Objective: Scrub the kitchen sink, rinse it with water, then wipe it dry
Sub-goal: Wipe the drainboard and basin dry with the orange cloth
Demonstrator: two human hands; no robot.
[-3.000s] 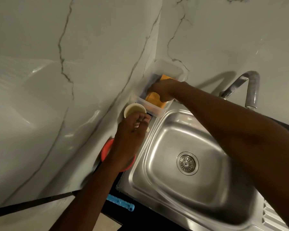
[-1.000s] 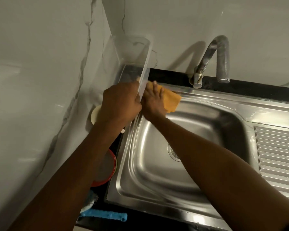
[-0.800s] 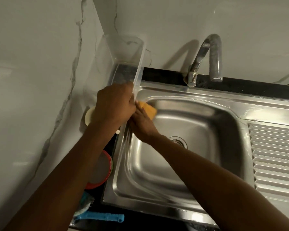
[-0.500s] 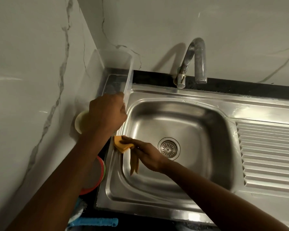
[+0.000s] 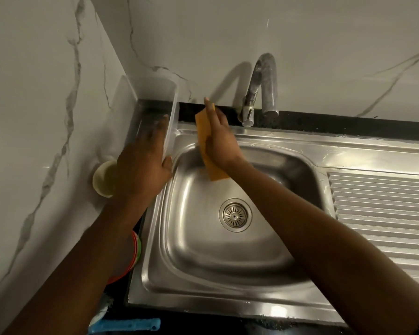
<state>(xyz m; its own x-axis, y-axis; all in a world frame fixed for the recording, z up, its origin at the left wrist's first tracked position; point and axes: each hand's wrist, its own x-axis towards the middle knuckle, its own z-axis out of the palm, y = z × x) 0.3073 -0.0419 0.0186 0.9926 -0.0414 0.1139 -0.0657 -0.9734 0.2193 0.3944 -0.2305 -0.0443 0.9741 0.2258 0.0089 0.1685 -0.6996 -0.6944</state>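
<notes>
Centre frame: steel sink (image 5: 203, 252), sunk in black tabletop (image 5: 324, 124), marble walls (image 5: 300, 44) behind. Upper centre: right hand (image 5: 219, 141) flat, pressing orange cloth (image 5: 202, 125) on sink's rear rim. Left hand (image 5: 143, 170) gripping clear container (image 5: 155, 93).

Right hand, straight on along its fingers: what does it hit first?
The white marble wall, just past the black counter strip. The right hand, flat on the orange cloth, has fingertips near it, though depth is unclear. The clear plastic container sits left of that line.

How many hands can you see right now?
2. The left hand grips the clear container left of the sink; the right hand presses the orange cloth against its back-left rim.
</notes>
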